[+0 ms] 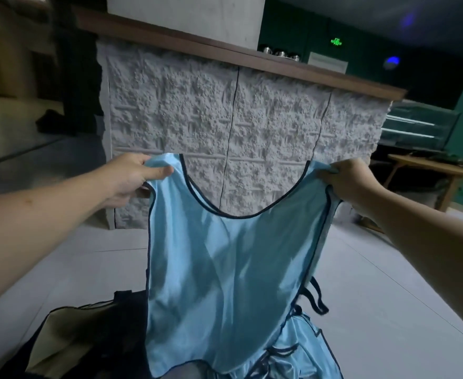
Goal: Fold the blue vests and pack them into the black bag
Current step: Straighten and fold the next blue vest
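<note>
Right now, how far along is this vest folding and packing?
Early, it seems. Nothing looks finished: the black bag lies open at lower left, and no folded vest shows in it. In hand: the left hand and right hand hold one blue vest up by its shoulders, spread and unfolded. Left: folding it, plus more blue fabric heaped below.

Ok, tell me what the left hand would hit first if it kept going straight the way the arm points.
Probably the white stone-textured counter front. The left hand, gripping one shoulder of the blue vest, points forward toward it with nothing visible between them, though depth is hard to judge from this one view.
</note>
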Demonstrator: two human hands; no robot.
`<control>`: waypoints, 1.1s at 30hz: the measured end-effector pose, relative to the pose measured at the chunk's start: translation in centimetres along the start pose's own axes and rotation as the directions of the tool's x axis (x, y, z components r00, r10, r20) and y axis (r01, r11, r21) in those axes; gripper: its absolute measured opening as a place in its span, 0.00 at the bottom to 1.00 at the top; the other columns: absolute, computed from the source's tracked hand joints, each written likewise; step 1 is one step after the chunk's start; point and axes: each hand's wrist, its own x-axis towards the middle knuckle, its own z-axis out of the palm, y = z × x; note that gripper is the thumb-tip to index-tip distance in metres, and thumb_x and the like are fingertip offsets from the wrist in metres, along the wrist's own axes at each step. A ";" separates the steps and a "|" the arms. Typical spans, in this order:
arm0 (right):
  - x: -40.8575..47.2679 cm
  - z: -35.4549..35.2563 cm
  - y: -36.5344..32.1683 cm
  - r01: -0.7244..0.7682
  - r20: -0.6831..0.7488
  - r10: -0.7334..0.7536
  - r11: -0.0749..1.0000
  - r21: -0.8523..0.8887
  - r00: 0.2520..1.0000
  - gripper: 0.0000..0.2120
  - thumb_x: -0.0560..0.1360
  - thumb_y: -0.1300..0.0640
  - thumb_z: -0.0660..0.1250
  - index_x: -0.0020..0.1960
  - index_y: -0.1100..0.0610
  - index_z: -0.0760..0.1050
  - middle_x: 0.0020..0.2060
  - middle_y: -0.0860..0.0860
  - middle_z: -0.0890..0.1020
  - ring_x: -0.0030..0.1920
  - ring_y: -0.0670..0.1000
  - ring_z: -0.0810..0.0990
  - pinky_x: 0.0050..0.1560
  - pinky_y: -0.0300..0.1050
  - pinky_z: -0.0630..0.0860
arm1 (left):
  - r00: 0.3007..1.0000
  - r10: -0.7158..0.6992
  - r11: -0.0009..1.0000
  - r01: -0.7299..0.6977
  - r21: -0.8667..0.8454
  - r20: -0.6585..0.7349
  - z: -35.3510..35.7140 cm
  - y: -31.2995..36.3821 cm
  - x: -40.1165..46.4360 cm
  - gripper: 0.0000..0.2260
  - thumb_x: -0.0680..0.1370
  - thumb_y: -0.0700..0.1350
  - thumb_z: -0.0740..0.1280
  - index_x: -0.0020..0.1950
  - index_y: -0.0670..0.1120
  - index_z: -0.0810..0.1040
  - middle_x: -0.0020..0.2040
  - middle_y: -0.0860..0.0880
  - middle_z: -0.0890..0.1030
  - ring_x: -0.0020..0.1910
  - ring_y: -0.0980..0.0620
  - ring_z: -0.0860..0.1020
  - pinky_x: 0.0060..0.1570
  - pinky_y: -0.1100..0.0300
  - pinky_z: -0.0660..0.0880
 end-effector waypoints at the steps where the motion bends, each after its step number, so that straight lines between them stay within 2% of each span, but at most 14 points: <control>1: -0.2 0.1 0.3 -0.007 0.007 0.007 1.000 -0.014 1.000 0.18 0.77 0.53 0.76 0.44 0.70 0.80 0.31 0.55 0.73 0.29 0.51 0.68 0.31 0.45 0.66 | 1.000 -0.014 0.999 0.013 -0.037 -0.011 -0.2 -0.5 0.1 0.20 0.63 0.48 0.79 0.52 0.42 0.83 0.43 0.47 0.88 0.46 0.46 0.83 0.45 0.52 0.78; 4: -0.3 0.1 1.0 0.006 0.043 -0.002 0.995 -0.097 0.999 0.17 0.77 0.53 0.75 0.43 0.68 0.81 0.33 0.57 0.75 0.32 0.52 0.71 0.33 0.46 0.68 | 0.998 -0.062 0.994 0.059 -0.097 -0.019 -0.5 -1.0 -0.2 0.26 0.62 0.43 0.81 0.57 0.38 0.83 0.53 0.39 0.86 0.53 0.40 0.84 0.62 0.44 0.78; 7: -0.8 -0.2 1.2 0.026 0.074 -0.017 0.993 -0.117 0.997 0.13 0.78 0.55 0.74 0.41 0.64 0.81 0.34 0.59 0.79 0.34 0.54 0.75 0.33 0.47 0.71 | 0.997 -0.080 0.991 0.079 -0.108 -0.009 -0.9 -1.0 -0.1 0.39 0.58 0.41 0.85 0.66 0.38 0.78 0.56 0.39 0.86 0.57 0.38 0.84 0.63 0.42 0.78; 9: -1.4 -0.5 1.3 0.009 0.069 -0.006 0.999 -0.042 0.998 0.12 0.79 0.55 0.73 0.44 0.64 0.83 0.33 0.58 0.80 0.32 0.54 0.77 0.30 0.44 0.74 | 0.996 -0.084 0.990 0.085 -0.109 0.012 -0.5 -0.6 -0.7 0.36 0.60 0.39 0.83 0.67 0.37 0.78 0.55 0.38 0.86 0.57 0.38 0.84 0.63 0.43 0.78; 12: -2.4 -0.6 1.8 -0.067 0.083 0.065 0.998 0.016 0.994 0.11 0.80 0.57 0.72 0.45 0.65 0.83 0.29 0.55 0.79 0.24 0.51 0.75 0.19 0.37 0.71 | 0.995 -0.100 0.993 0.101 -0.066 0.006 0.2 -0.5 -1.0 0.29 0.62 0.39 0.81 0.62 0.37 0.81 0.55 0.37 0.86 0.52 0.40 0.85 0.60 0.45 0.79; 16: -2.9 -0.5 1.5 -0.128 0.112 0.124 0.991 0.031 0.986 0.10 0.80 0.57 0.72 0.45 0.64 0.82 0.29 0.55 0.78 0.18 0.46 0.73 0.18 0.36 0.70 | 0.995 -0.079 0.995 0.081 0.050 -0.054 0.5 -1.7 0.2 0.44 0.53 0.52 0.89 0.65 0.42 0.80 0.62 0.43 0.84 0.62 0.42 0.82 0.67 0.42 0.75; 18: -3.3 -0.4 0.8 -0.152 0.138 0.144 0.987 0.052 0.980 0.10 0.80 0.61 0.71 0.43 0.65 0.80 0.29 0.55 0.77 0.16 0.43 0.72 0.18 0.35 0.69 | 0.993 -0.060 0.995 0.067 0.069 -0.098 1.0 -2.1 0.4 0.35 0.58 0.51 0.87 0.62 0.42 0.82 0.57 0.44 0.86 0.57 0.44 0.85 0.64 0.44 0.78; 19: -3.5 -0.4 0.4 -0.166 0.154 0.154 0.984 0.071 0.976 0.09 0.79 0.62 0.70 0.42 0.66 0.79 0.30 0.56 0.77 0.17 0.44 0.74 0.18 0.36 0.71 | 0.992 -0.054 0.995 0.064 0.079 -0.115 1.2 -2.7 1.0 0.36 0.58 0.53 0.87 0.61 0.42 0.82 0.56 0.44 0.87 0.55 0.44 0.85 0.62 0.44 0.79; 21: -3.9 0.0 -0.3 -0.202 0.183 0.178 0.972 0.119 0.967 0.06 0.78 0.64 0.72 0.44 0.66 0.79 0.32 0.58 0.80 0.21 0.48 0.79 0.23 0.42 0.78 | 0.992 -0.032 0.992 0.046 0.116 -0.121 2.4 -2.5 0.5 0.45 0.51 0.62 0.87 0.62 0.43 0.82 0.58 0.45 0.86 0.54 0.44 0.85 0.61 0.43 0.79; 22: -4.1 0.2 -0.8 -0.227 0.203 0.194 0.962 0.152 0.960 0.06 0.77 0.64 0.73 0.46 0.67 0.79 0.33 0.59 0.81 0.24 0.52 0.80 0.25 0.45 0.80 | 0.992 -0.008 0.991 0.024 0.132 -0.123 3.1 -2.4 0.3 0.43 0.52 0.62 0.86 0.61 0.43 0.82 0.57 0.45 0.86 0.53 0.43 0.86 0.60 0.42 0.80; 25: -5.1 0.8 -2.7 -0.310 0.305 0.232 0.920 0.239 0.924 0.07 0.77 0.65 0.72 0.50 0.70 0.79 0.35 0.61 0.83 0.26 0.56 0.83 0.27 0.47 0.81 | 0.988 0.046 0.971 -0.009 0.241 -0.145 5.8 -0.7 -1.7 0.15 0.69 0.47 0.82 0.51 0.44 0.85 0.47 0.45 0.88 0.47 0.42 0.86 0.55 0.42 0.82; 26: -5.5 1.1 -3.4 -0.327 0.346 0.230 0.910 0.255 0.910 0.07 0.78 0.65 0.72 0.50 0.70 0.78 0.35 0.62 0.83 0.27 0.56 0.84 0.27 0.47 0.81 | 0.986 0.065 0.966 -0.024 0.256 -0.152 6.5 -0.5 -1.9 0.11 0.71 0.45 0.81 0.50 0.44 0.85 0.46 0.45 0.87 0.46 0.43 0.86 0.54 0.44 0.83; 29: -6.8 1.8 -5.6 -0.352 0.426 0.210 0.890 0.289 0.880 0.08 0.78 0.66 0.71 0.53 0.72 0.79 0.36 0.64 0.84 0.31 0.59 0.86 0.32 0.50 0.84 | 0.985 0.093 0.963 -0.051 0.266 -0.145 8.2 0.0 -2.2 0.08 0.73 0.45 0.80 0.46 0.43 0.84 0.42 0.45 0.86 0.41 0.48 0.83 0.46 0.55 0.78; 33: -8.4 3.2 -8.1 -0.365 0.472 0.199 0.884 0.292 0.859 0.06 0.79 0.65 0.70 0.50 0.69 0.79 0.34 0.63 0.85 0.31 0.59 0.86 0.32 0.50 0.84 | 0.988 0.092 0.965 -0.057 0.257 -0.127 10.2 1.3 -3.0 0.09 0.74 0.47 0.78 0.45 0.43 0.85 0.44 0.42 0.86 0.40 0.48 0.80 0.43 0.57 0.75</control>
